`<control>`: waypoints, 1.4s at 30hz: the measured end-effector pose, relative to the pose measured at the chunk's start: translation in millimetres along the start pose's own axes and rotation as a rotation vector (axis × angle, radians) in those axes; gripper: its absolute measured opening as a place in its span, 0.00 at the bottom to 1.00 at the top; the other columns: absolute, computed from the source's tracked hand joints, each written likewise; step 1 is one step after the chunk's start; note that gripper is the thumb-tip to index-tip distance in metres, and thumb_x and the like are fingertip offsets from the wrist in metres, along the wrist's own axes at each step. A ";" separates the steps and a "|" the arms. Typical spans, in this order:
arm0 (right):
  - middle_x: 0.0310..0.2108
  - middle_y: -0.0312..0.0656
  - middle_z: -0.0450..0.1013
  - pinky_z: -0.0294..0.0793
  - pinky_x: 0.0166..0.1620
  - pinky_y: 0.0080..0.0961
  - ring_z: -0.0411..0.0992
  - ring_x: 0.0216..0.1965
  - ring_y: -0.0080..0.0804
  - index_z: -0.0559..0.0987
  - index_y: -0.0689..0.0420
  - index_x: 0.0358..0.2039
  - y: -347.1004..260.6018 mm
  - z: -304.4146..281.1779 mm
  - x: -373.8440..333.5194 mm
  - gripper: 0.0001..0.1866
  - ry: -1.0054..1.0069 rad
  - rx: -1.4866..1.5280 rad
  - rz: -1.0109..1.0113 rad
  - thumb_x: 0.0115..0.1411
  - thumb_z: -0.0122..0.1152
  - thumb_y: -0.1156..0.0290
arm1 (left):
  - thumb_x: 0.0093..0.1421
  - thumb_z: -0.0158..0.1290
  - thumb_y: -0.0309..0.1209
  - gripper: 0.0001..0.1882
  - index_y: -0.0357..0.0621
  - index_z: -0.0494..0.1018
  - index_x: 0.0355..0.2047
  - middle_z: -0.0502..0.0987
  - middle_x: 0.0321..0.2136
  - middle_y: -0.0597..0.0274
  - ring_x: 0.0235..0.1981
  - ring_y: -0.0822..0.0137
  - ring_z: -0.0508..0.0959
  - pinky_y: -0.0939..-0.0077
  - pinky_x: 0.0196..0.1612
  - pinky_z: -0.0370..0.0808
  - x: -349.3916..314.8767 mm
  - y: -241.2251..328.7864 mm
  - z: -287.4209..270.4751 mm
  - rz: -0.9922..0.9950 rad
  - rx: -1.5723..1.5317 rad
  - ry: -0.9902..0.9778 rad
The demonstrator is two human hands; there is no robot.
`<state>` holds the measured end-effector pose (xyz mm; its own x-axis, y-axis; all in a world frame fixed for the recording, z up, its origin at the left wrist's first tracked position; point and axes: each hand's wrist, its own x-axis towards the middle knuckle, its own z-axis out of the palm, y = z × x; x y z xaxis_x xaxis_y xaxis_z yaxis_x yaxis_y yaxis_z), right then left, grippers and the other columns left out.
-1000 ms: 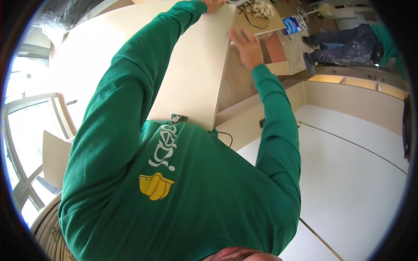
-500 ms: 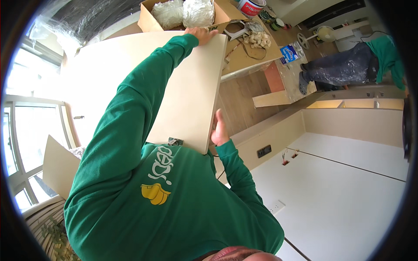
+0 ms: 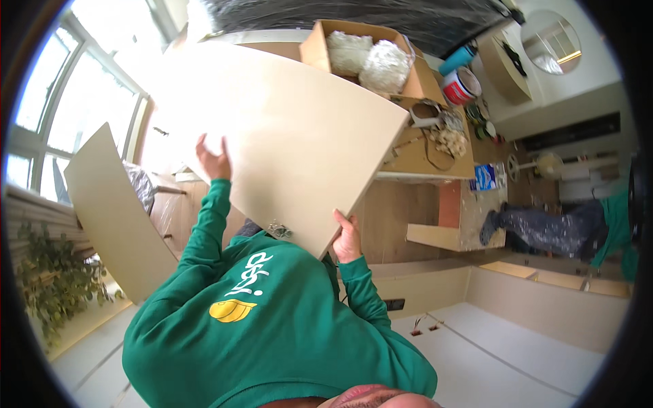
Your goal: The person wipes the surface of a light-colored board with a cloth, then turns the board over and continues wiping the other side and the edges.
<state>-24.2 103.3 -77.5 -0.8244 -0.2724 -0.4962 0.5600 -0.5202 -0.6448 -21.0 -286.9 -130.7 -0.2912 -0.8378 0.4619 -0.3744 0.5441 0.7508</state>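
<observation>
A large cream cabinet door panel [image 3: 299, 129] stretches away in front of my torso. Its near edge lies close against my shirt, and a metal hinge [image 3: 280, 230] sits on that edge. My right hand [image 3: 347, 239] grips the panel's near right edge, thumb on the top face and the other fingers tucked out of sight. At the panel's left side is my left hand [image 3: 215, 163], open with fingers spread and raised. Whether it touches the edge I cannot tell. Glare washes out the panel's far left end.
An open cardboard box [image 3: 320, 51] with plastic-wrapped bundles stands beyond the panel. A paint bucket [image 3: 460, 86] and blue bottle [image 3: 457, 60] are beside it. Another board [image 3: 112, 211] leans at left near a leafy plant [image 3: 51, 272]. At right a person in dusty trousers [image 3: 551, 224] is bending.
My left hand has left the panel's far right corner and come back to its left side. My right hand has closed on the right edge. The panel has turned, and the view has shifted left.
</observation>
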 end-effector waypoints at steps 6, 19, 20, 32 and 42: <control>0.55 0.42 0.73 0.72 0.62 0.41 0.72 0.57 0.39 0.71 0.58 0.58 -4.5 -5.9 -8.2 0.24 -0.005 -0.090 -0.026 0.62 0.67 0.75 | 0.55 0.65 0.62 0.49 0.42 0.65 0.66 0.73 0.62 0.53 0.62 0.50 0.72 0.48 0.67 0.66 -51.6 -133.6 -60.2 -1.378 -1.483 -0.330; 0.61 0.43 0.70 0.65 0.68 0.49 0.66 0.64 0.44 0.68 0.55 0.65 -10.7 -20.8 1.4 0.31 -0.061 -0.155 0.023 0.62 0.66 0.75 | 0.64 0.58 0.57 0.36 0.48 0.68 0.63 0.76 0.59 0.57 0.58 0.57 0.77 0.54 0.63 0.72 -68.8 -105.4 -25.3 -1.293 -1.280 -0.270; 0.61 0.43 0.69 0.65 0.68 0.49 0.66 0.64 0.45 0.68 0.56 0.66 -11.8 -23.1 3.6 0.31 -0.090 -0.155 0.019 0.62 0.65 0.76 | 0.65 0.57 0.56 0.35 0.47 0.68 0.64 0.76 0.59 0.57 0.58 0.58 0.76 0.55 0.63 0.72 -73.9 -95.3 -28.4 -1.276 -1.342 -0.279; 0.58 0.37 0.71 0.65 0.65 0.37 0.68 0.59 0.35 0.70 0.54 0.63 -27.2 -9.4 -8.9 0.26 -0.194 -0.373 0.012 0.65 0.65 0.72 | 0.70 0.55 0.43 0.29 0.44 0.63 0.65 0.75 0.59 0.61 0.58 0.62 0.76 0.60 0.63 0.73 -271.9 81.6 -101.6 -1.156 -1.624 -0.380; 0.61 0.51 0.69 0.73 0.57 0.37 0.72 0.58 0.44 0.68 0.57 0.69 -131.9 -24.4 -41.4 0.32 -0.381 -1.380 -0.823 0.64 0.44 0.85 | 0.75 0.44 0.34 0.18 0.49 0.62 0.63 0.76 0.55 0.64 0.53 0.62 0.79 0.55 0.57 0.78 -269.3 80.0 -98.2 -1.335 -1.422 -0.326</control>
<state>-61.9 202.9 13.8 -0.7733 -0.5839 0.2472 -0.5359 0.3933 -0.7471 113.9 -22.3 -148.7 -0.6543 -0.4824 -0.5824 0.3497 -0.8758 0.3326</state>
